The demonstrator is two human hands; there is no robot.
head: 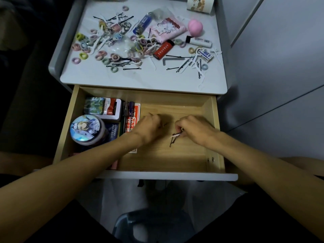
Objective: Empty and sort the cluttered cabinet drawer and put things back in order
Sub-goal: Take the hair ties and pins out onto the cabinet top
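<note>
The wooden drawer stands pulled out below the cabinet top. My right hand is inside it, fingers pinched on a few black bobby pins and a white floss pick that hang from its fingertips onto the drawer floor. My left hand is a closed fist in the drawer's middle; what it holds, if anything, is hidden. Along the drawer's left side lie a round picture badge, a red and white tin, pens and a red card pack.
The cabinet top carries several small hair ties, bobby pins, floss picks, a blue lighter, a red lighter, a white lighter, a pink pouch, a pink ball and an Allen key. A tape roll stands at the back right.
</note>
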